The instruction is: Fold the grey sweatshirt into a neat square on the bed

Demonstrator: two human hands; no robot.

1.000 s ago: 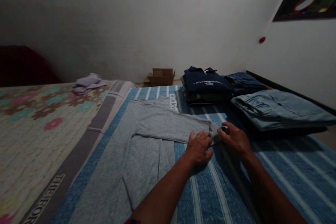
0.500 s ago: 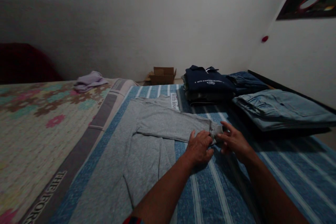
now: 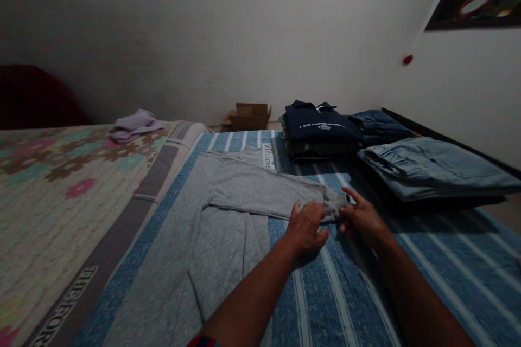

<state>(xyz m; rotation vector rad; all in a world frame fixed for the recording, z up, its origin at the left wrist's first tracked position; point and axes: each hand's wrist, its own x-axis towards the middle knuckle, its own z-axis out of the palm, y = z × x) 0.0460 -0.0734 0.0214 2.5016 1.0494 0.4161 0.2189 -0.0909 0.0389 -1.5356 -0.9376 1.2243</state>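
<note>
While the grey marl long-sleeved shirt (image 3: 228, 211) lies flat on the blue-and-white striped bed cover (image 3: 439, 265), its sleeve stretched out to the right, both hands stay at the cuff as before. The left hand (image 3: 304, 226) presses the sleeve end down with fingers loosely spread; the right hand (image 3: 360, 216) now has its fingers more extended, pinching the ribbed cuff (image 3: 337, 205), which looks slightly more bunched than a moment ago. Behind them sit a folded navy polo shirt (image 3: 321, 127) and folded light blue jeans (image 3: 431, 168), unmoved.
</note>
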